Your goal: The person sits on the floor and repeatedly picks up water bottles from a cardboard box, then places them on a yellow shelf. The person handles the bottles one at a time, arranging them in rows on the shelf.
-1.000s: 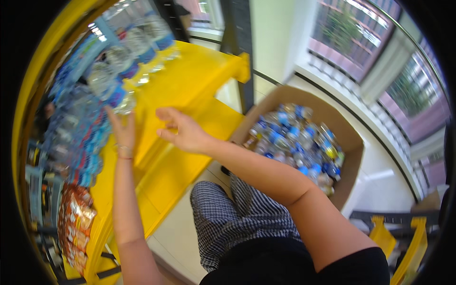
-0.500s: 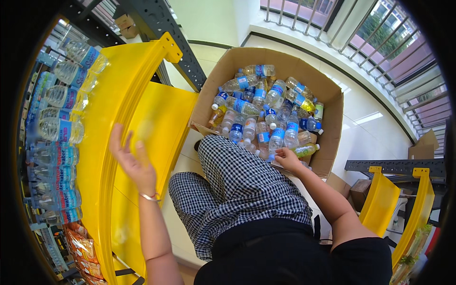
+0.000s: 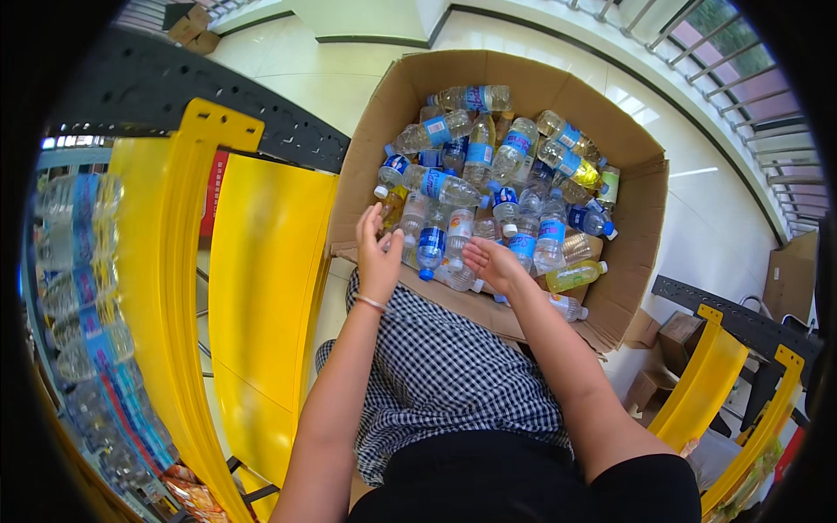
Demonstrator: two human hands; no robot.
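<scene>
My left hand (image 3: 378,263): fingers spread, near plastic bottles (image 3: 514,150) in cardboard box (image 3: 642,205). My right hand (image 3: 495,265): fingers close together beside a white-capped bottle (image 3: 459,228); contact, can't tell.

Apparently a shop or stockroom: yellow shelves (image 3: 261,296), lined-up water bottles (image 3: 83,288).

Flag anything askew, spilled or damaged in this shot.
Mostly clear plastic bottles lie jumbled at mixed angles in the open brown cardboard box, unlike the clear blue-labelled bottles lined up on the yellow shelf. No spill shows.
</scene>
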